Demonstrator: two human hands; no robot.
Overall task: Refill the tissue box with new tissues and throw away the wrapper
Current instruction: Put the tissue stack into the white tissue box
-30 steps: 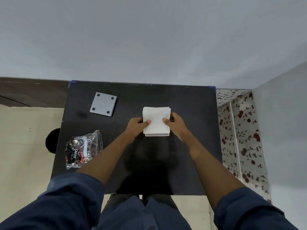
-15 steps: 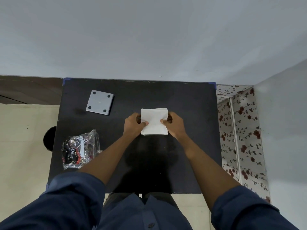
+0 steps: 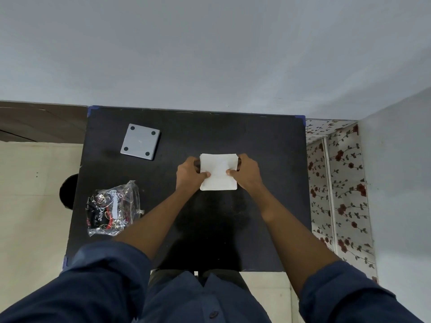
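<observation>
The black table [image 3: 256,141] is carrying a grey lid [image 3: 140,141] far left and a crumpled wrapper [image 3: 113,208] near left. Mid-table, the left hand [image 3: 189,174] and right hand [image 3: 247,171] are clasping the tissues [image 3: 218,171], which are hiding the box beneath.

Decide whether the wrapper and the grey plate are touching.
Apart. The head view shows bare black table between the wrapper and the plate.
</observation>
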